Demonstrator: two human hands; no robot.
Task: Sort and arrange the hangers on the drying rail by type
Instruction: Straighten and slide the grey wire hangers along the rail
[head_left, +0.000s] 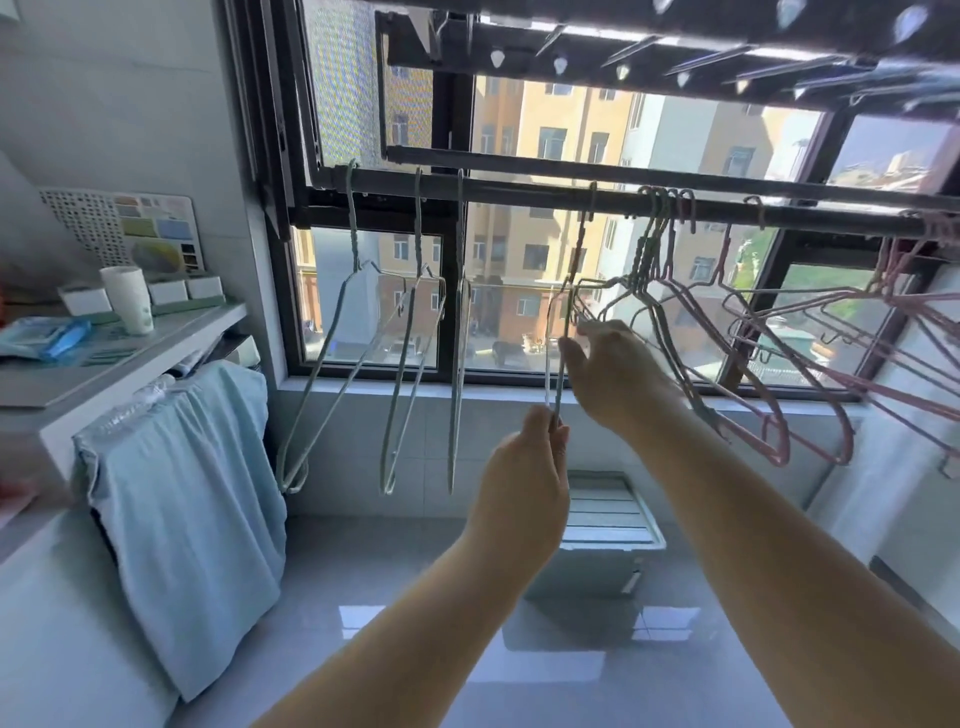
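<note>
Green hanger (576, 254) pinched by left hand (524, 478), right hand (618, 379); rail (519, 188) bare leftward

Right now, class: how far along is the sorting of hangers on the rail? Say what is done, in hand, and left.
Done: three green hangers hang spaced along the left end of the rail. In hand: the left hand and right hand hold a fourth green hanger, hooked on beside them. Left: the bunch to its right mixes green and pink.

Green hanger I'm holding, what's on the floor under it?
A pale box with a slatted lid stands on the floor below the green hanger; the left hand hides its left edge, and the lid covers its contents.
</note>
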